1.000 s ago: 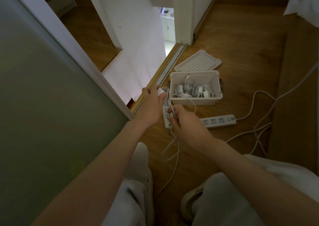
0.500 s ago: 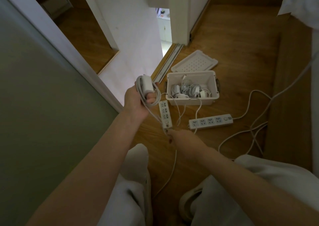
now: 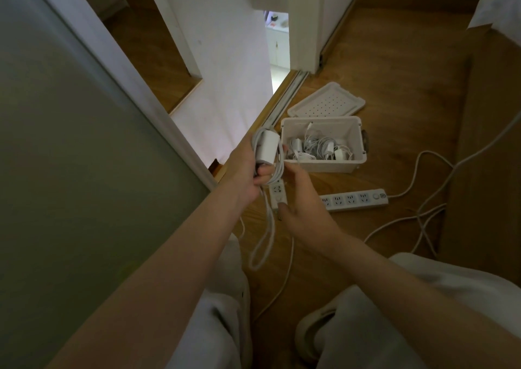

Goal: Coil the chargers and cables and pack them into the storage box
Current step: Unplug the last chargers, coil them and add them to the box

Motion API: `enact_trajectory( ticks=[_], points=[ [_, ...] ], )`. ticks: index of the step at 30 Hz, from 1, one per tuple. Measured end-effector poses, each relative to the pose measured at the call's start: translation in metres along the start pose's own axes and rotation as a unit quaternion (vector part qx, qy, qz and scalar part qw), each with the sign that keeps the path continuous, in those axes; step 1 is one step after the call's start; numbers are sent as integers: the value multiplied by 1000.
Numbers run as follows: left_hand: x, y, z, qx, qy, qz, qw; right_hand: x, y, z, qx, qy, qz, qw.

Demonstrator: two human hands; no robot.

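Charger part-wound, held just left of the storage box (image 3: 324, 167).
Your left hand (image 3: 245, 174) grips the white charger (image 3: 266, 146), with its cable (image 3: 279, 162) looped round the brick and slack hanging below. Your right hand (image 3: 306, 210) reaches up to the coil; can't tell whether its fingertips pinch the cable. The box stands open on the wood floor (image 3: 394, 86) with coiled chargers inside, its lid (image 3: 327, 105) behind and a power strip (image 3: 355, 199) in front.
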State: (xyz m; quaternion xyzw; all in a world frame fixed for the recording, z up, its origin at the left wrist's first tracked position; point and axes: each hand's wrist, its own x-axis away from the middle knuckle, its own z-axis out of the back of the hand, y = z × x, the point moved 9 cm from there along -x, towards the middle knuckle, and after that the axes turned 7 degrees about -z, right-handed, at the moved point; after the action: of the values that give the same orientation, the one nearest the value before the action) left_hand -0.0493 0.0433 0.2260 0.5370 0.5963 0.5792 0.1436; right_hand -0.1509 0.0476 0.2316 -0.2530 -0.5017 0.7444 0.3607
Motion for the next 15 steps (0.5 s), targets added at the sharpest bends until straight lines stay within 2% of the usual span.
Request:
enact_trajectory(
  ticks=[3,5,8,10,12,14,15],
  points=[
    [1,1,-2,-14,1,-11,1000,3,6,-12,-207,-70,-112,970],
    [2,2,-3,-32,0,-22,999,3,9,-17,-233,-106,-150,955],
    [2,3,-6,-45,1,-32,998,7,4,-22,-237,-134,-149,951],
    [3,3,-10,-43,-4,-45,998,7,-1,-16,-195,-109,-124,967],
    [4,2,-14,-41,-13,-51,998,3,-3,-10,-204,-81,-96,971],
    [6,-2,-16,-43,-14,-42,998,0,6,-8,-203,-72,-122,969],
    [6,-4,-17,-45,-13,-38,998,-2,11,-6,-158,-68,-140,975]
  ],
)
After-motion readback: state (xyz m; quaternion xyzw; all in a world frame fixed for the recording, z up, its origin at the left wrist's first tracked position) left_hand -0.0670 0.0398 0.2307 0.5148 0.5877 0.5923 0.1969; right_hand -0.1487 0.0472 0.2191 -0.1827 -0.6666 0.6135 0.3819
